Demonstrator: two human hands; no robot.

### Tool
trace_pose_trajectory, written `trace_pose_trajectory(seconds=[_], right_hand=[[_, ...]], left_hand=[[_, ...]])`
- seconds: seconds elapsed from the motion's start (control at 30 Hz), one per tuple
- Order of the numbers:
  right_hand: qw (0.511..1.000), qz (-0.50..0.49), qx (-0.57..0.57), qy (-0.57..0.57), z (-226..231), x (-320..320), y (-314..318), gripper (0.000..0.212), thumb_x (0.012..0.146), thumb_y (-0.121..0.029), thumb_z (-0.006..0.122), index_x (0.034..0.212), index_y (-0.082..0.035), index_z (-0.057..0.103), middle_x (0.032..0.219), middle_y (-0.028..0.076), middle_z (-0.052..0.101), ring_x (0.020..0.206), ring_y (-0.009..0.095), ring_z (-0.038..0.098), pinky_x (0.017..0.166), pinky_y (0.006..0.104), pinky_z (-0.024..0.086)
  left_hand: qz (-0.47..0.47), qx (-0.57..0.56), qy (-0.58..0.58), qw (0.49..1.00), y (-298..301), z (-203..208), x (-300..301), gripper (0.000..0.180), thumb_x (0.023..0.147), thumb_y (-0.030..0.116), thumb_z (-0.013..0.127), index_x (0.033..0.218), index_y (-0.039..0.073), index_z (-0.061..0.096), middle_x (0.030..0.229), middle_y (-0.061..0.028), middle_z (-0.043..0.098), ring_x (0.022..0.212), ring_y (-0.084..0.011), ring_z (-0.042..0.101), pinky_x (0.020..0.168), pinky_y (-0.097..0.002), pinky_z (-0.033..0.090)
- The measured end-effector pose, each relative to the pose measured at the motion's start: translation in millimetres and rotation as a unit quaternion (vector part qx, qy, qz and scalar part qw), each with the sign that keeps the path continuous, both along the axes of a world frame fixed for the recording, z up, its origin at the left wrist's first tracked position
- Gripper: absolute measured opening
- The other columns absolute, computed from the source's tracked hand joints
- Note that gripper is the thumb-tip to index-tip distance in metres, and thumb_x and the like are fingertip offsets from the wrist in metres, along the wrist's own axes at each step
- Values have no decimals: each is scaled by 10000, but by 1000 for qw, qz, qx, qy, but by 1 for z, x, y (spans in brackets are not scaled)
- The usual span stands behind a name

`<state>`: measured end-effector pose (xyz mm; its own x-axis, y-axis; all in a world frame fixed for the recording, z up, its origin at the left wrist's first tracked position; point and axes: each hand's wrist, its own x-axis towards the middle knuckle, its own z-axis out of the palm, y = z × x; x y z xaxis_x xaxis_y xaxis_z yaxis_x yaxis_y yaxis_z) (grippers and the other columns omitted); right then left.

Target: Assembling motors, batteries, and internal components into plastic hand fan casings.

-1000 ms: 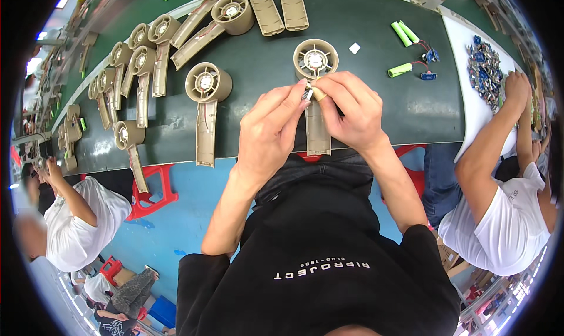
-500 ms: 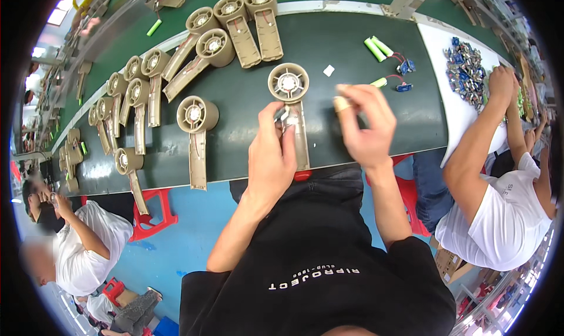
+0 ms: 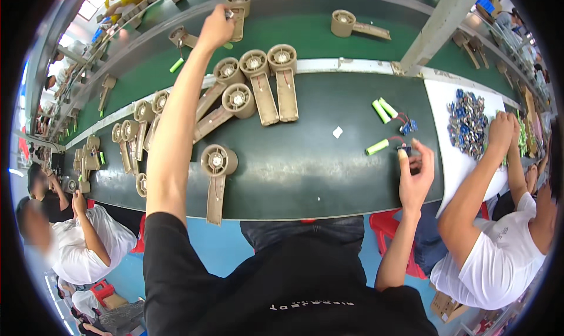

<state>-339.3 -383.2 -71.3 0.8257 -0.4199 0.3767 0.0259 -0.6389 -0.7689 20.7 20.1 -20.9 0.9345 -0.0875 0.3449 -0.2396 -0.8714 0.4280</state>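
My left hand (image 3: pixel 217 28) is stretched far forward over the green belt. Its fingers close on the handle of a tan handheld-fan shell (image 3: pixel 238 8), and the hand partly hides that handle. On the right, my right hand (image 3: pixel 417 180) pinches a small circuit board (image 3: pixel 404 149) between thumb and fingers. Red wires run from this board to a green battery cell (image 3: pixel 378 146) lying on the dark table. Just beyond lies another blue board (image 3: pixel 409 126), wired to a pair of green cells (image 3: pixel 384 109).
Several tan fan shells (image 3: pixel 286 89) lie at the left and middle; one (image 3: pixel 215 183) sits near the front edge. A white scrap (image 3: pixel 337 132) lies mid-table. A metal post (image 3: pixel 440 30) rises behind. At right, a co-worker's hands (image 3: pixel 502 130) work beside piled blue boards (image 3: pixel 467 124).
My left hand has carried the fan shell from in front of me to the far green belt. My right hand has moved right and taken hold of a circuit board.
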Motion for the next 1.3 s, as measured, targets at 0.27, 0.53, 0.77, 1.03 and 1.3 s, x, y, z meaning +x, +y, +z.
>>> trace_pose_trajectory(seconds=[0.27,0.53,0.77,1.03,1.3], right_hand=[[997,25,72,17,1,-1,-1,134,910,-19,663,1041,3,647,1011,38,596,737,86,540,649,221,427],[960,74,270,-22,2,-10,-1,173,949,-33,616,1116,12,625,1059,55,587,768,98,566,666,224,446],[856,137,498,-21,26,-30,4,235,962,-79,585,1174,21,593,938,47,599,719,95,523,624,241,410],[770,254,584,45,51,-48,24,213,945,-85,575,1133,13,595,934,33,583,695,76,498,598,239,390],[730,300,595,150,72,-51,70,253,926,-78,616,1157,-9,540,886,46,602,650,76,511,577,213,397]], left_hand=[[145,256,-35,955,-13,-30,30,477,879,375,644,1232,61,573,1190,-210,642,1161,-416,569,931,-540,480],[-169,21,86,982,-193,-16,20,847,736,655,718,1245,-11,606,1258,-239,624,1198,-378,584,1027,-423,467],[-223,18,-33,974,-171,32,-53,587,724,250,742,1225,-3,573,1173,-214,661,1115,-362,625,961,-415,498],[-409,-42,140,901,-111,46,-248,546,662,-60,591,1200,34,589,1154,-150,610,1126,-342,587,984,-387,476],[-379,-112,92,914,-102,49,-328,718,688,180,749,1374,99,553,1443,-180,473,1341,-379,451,1097,-468,370]])
